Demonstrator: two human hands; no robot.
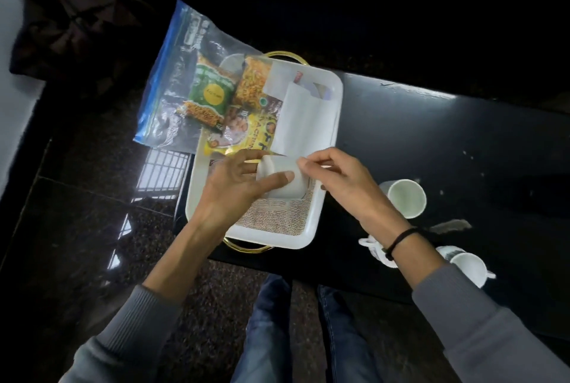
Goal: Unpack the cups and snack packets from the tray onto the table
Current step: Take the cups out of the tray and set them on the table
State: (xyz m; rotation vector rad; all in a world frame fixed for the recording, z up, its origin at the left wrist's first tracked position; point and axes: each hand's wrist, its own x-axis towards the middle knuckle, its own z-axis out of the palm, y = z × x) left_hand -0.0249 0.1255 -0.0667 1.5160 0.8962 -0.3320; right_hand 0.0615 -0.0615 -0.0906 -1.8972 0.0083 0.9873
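Observation:
A white tray (pixel 331 123) with gold handles sits at the left end of the black table (pixel 447 142). Above its woven mat (pixel 277 217), my left hand (pixel 234 185) grips a white cup (pixel 285 180) tipped on its side. My right hand (pixel 336 176) touches that cup's far side with its fingertips. Yellow and orange snack packets (pixel 246 132) lie in the tray under white paper sleeves (pixel 303 114). A clear zip bag (pixel 188 74) with a green snack packet (pixel 211 92) hangs over the tray's left edge. Two white cups (pixel 405 200) (pixel 467 267) stand on the table to the right.
A third white cup (pixel 377 251) lies partly hidden under my right wrist. Small white specks and a grey smear (pixel 452 225) mark the tabletop. My jeans-clad legs (pixel 271 333) stand at the table's near edge. The dark polished floor (pixel 92 213) reflects a window at the left.

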